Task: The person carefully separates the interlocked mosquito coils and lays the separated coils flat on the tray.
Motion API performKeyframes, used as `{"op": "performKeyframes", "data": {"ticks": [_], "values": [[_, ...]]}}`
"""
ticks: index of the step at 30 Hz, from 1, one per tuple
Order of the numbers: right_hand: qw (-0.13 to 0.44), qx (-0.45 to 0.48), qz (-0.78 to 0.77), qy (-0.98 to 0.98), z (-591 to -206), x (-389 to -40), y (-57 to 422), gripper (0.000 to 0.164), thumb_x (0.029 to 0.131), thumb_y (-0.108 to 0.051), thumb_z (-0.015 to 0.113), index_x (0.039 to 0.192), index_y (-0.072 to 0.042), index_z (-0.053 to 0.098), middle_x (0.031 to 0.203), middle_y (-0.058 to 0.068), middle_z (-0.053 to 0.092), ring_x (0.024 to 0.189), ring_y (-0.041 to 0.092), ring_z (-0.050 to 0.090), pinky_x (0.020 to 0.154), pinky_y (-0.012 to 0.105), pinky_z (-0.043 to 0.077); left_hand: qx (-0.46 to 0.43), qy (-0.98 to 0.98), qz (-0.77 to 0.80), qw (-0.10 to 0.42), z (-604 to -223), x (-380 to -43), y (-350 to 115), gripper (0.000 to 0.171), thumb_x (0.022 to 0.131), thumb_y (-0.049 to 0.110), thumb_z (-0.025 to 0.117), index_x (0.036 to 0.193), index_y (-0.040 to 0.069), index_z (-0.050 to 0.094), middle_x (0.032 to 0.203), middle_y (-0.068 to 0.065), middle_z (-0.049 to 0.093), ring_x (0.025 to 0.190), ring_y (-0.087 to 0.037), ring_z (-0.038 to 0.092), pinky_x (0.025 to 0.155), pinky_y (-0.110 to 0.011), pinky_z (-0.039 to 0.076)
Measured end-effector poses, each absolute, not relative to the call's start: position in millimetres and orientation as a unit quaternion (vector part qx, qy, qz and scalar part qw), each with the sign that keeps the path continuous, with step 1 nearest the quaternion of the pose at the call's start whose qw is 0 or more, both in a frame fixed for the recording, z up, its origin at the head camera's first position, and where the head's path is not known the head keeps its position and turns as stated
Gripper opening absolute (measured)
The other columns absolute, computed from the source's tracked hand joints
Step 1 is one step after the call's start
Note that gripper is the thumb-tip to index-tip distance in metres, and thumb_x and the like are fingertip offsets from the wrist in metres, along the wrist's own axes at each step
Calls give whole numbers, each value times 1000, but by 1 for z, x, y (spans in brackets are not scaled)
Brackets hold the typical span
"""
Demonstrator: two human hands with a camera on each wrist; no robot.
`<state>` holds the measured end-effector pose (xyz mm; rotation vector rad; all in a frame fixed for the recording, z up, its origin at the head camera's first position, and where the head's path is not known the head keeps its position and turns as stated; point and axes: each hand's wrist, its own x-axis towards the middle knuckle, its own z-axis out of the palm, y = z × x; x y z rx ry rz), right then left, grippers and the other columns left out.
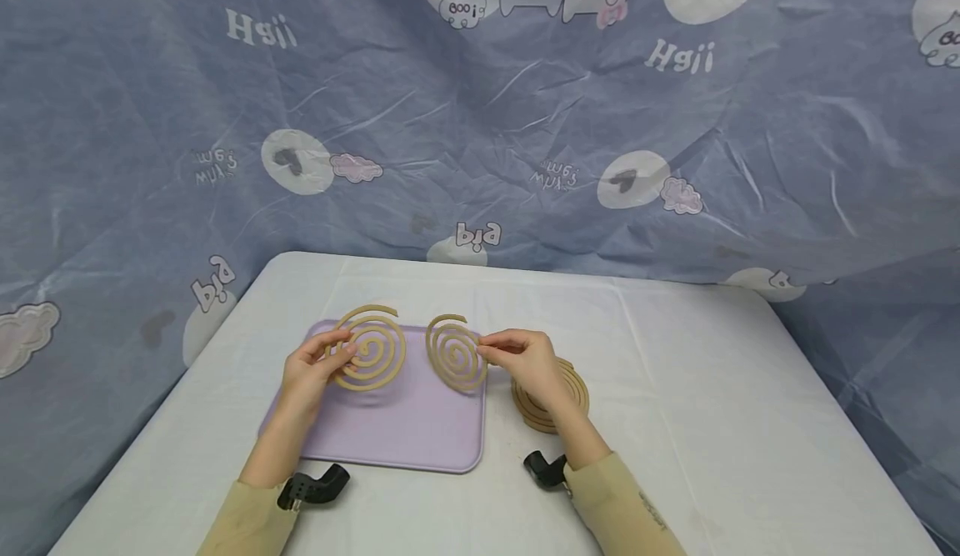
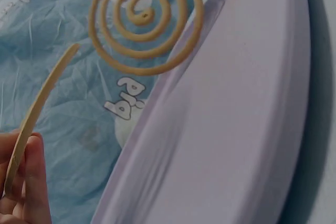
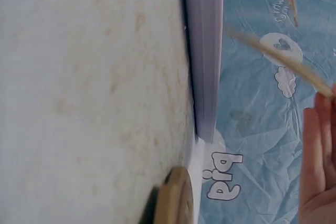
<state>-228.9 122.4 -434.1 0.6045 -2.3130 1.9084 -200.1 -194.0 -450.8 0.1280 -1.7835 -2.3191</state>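
Nearest you, the black left wrist mount (image 1: 315, 487) and the black right wrist mount (image 1: 546, 470) project above the white-covered bench (image 1: 697, 423). Just beyond, the lilac tray (image 1: 390, 448) rests on the bench, with the coil stack (image 1: 531, 410) near its right side, partly hidden in the head view. Your left hand (image 1: 309, 368) pinches the left spiral coil (image 1: 367, 352) at its left edge, thumb against fingers; your right hand (image 1: 528, 364) pinches the right spiral coil (image 1: 456, 360) at its right edge, fingers narrowed on the strip. Both coils are raised over the tray, apart from each other. The step in hand appears to be handling two separated coils; the next move calls for a light pinch, each coil turned level before any contact, and clearance between the two. Refer to the left wrist view for the right coil face-on against the patterned backdrop (image 1: 480, 122), and for the left coil edge-on in your fingers. The right wrist view adds the side of the stack, its thickness not apparent from the head camera; the number of coils in it cannot be counted.
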Motion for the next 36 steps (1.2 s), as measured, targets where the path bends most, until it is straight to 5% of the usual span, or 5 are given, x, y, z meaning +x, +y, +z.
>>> {"op": "performKeyframes", "data": {"ticks": [4,14,23,29,36], "values": [[-13,136,669,-730,-438,-236,119,17,81,-7,73,94,3,71,89,13,71,75,19,68,68,35,57,76,-612,-780,101,-455,-203,-197,19,82,-1,70,94,13,70,94,6,68,57,-9,63,56,-17,51],[-85,1,734,-674,-450,-250,107,22,82,-2,71,102,5,69,88,9,70,69,13,66,66,27,56,123,-649,-745,97,-469,-209,-205,39,84,8,71,117,-8,57,94,6,66,61,-7,63,56,-16,49],[-124,-29,745,-655,-458,-254,98,27,83,-1,68,108,9,65,82,5,69,65,10,64,62,22,55,161,-722,-666,92,-475,-212,-209,36,84,13,71,116,-1,61,105,2,62,85,-4,55,60,-14,48],[-122,-43,742,-657,-469,-257,94,23,82,1,69,103,8,67,80,6,68,62,9,64,59,21,54,150,-728,-665,77,-478,-211,-209,35,86,9,68,117,-3,59,102,-1,62,60,-4,58,56,-17,50],[-118,-30,719,-684,-465,-254,91,21,81,-1,71,100,7,68,76,7,68,61,10,64,57,19,53,146,-769,-616,87,-477,-211,-210,33,85,7,67,116,-2,60,120,-14,60,90,0,51,67,-10,46]]}}
